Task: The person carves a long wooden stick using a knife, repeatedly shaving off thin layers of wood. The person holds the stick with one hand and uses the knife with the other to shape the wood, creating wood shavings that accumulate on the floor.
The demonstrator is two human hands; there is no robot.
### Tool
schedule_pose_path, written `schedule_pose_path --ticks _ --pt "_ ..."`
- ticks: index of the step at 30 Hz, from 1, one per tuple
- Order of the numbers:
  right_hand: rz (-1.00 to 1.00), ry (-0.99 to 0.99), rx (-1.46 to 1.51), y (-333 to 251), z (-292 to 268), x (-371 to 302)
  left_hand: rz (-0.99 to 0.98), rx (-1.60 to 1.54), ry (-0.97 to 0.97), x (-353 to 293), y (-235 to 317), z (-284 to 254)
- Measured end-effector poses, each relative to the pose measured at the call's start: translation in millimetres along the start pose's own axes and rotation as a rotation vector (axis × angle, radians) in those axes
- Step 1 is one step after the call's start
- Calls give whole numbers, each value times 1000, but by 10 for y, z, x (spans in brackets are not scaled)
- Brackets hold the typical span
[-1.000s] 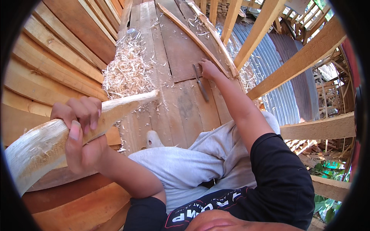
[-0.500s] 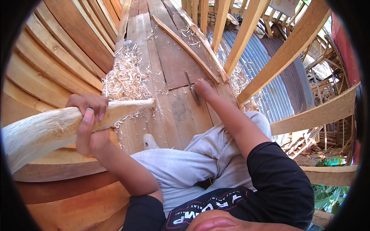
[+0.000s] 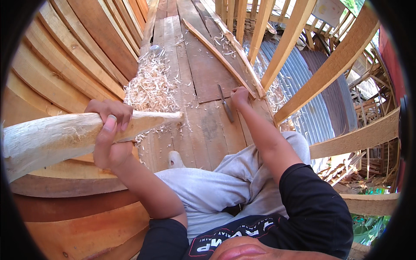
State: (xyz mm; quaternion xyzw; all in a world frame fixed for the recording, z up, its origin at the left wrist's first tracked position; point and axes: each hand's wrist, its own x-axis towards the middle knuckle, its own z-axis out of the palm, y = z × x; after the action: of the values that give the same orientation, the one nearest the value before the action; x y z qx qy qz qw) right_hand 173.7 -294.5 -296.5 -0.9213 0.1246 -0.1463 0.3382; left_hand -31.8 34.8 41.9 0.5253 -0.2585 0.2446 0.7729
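Note:
My left hand (image 3: 110,125) wraps over a thick, pale piece of carved timber (image 3: 47,138). Its narrow tapered end points right, over the plank floor, while the broad end runs off at the left rim. Down by the floor, my right hand (image 3: 239,97) is curled closed; whatever its fingers may hold is hidden. A knife (image 3: 225,105) with a dark handle lies on the boards just left of that hand, with a small gap between them. Close beyond the hand is the near end of a long thin wooden strip (image 3: 219,56).
Curly wood shavings (image 3: 152,86) are heaped on the plank floor (image 3: 197,134), beside the curved planked wall (image 3: 65,65) at left. Upright wooden ribs (image 3: 289,43) line the right side, with corrugated metal sheets (image 3: 299,82) outside them. A small round clear object (image 3: 155,49) sits by the shavings.
The whole view has shifted slightly, so things appear farther right. My right hand has drawn a little away from the knife. My left hand keeps its hold on the timber.

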Motion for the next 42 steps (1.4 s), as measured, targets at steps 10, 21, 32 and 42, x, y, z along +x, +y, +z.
schedule_pose_path --ticks 10,21,32,42 --pt "83 -946 1167 -2001 75 13 5 0 -2 14 5 -75" --pt "-520 -300 125 -1463 1001 425 28 66 28 6 83 -131" --pt "-1038 -453 -623 -1172 1364 479 -33 61 -54 6 56 -193" --pt "-1047 -599 -424 -1177 905 -554 2 33 -15 3 126 -208"
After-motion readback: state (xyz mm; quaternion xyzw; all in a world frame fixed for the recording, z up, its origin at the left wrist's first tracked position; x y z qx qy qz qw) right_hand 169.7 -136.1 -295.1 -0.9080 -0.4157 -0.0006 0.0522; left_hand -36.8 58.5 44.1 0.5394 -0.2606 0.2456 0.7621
